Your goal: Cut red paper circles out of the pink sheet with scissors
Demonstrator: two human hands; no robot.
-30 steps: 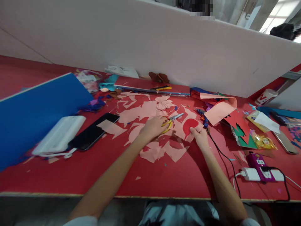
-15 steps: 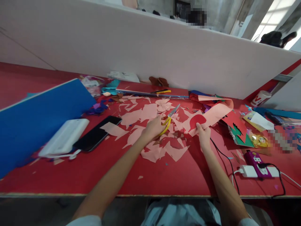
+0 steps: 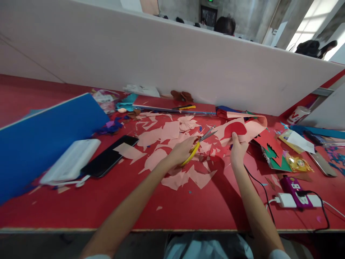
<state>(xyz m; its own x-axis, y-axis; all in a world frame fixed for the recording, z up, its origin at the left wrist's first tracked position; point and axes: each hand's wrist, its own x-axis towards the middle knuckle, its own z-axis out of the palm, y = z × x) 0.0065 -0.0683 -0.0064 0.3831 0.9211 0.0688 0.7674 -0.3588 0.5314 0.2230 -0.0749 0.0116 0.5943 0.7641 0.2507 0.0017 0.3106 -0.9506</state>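
My left hand (image 3: pixel 182 151) is closed round the yellow handles of a pair of scissors (image 3: pixel 198 146). Their blades stand slightly apart and point to the upper right, short of the pink sheet. In my right hand (image 3: pixel 238 149) the thumb presses a red rounded piece (image 3: pixel 235 128) against a long pink sheet (image 3: pixel 254 126), either paper or felt. The sheet curls back on itself to the right. Beneath both hands lie several pink scraps (image 3: pixel 170 131), and small offcuts are scattered below the blades.
On the left lie a black phone (image 3: pixel 110 156), a white case (image 3: pixel 71 162) and a tilted blue board (image 3: pixel 51 138). Behind the scraps rests a yellow cutter knife (image 3: pixel 187 107). A purple power adapter (image 3: pixel 298 192) with cables sits at right, near another phone (image 3: pixel 322 164). A white partition (image 3: pixel 161 54) stands behind.
My right hand has lifted the pink sheet and red piece slightly up and right. The scissors have shifted right and a little down, and their blades have opened.
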